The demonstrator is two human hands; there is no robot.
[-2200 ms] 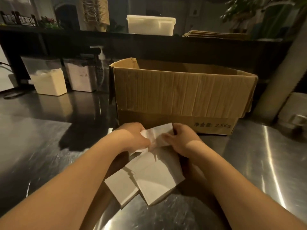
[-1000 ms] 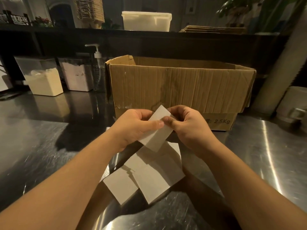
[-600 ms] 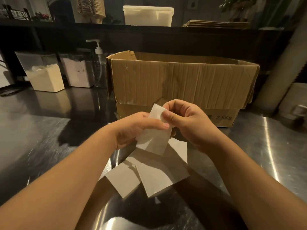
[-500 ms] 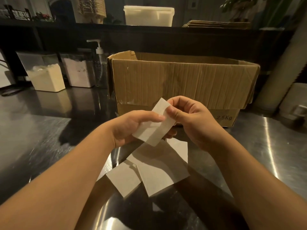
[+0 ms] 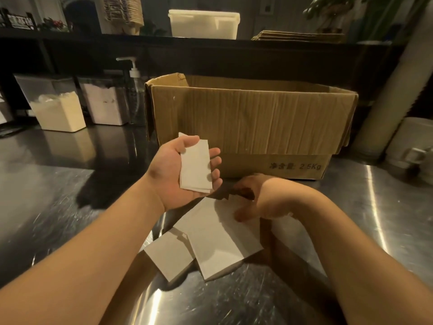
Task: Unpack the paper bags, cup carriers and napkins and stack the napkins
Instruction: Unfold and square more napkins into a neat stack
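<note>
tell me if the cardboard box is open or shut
Open. The cardboard box has its near flap folded down over the front wall, and its far inner wall shows above the rim. What lies inside is hidden.

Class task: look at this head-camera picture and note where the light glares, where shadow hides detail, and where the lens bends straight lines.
Head view: glare streaks on the steel counter; the right hand is shadowed, its fingertips on the loose napkins hard to read; the pillar bows from wide-angle distortion; the folded napkins in the left hand are evenly lit.
</note>
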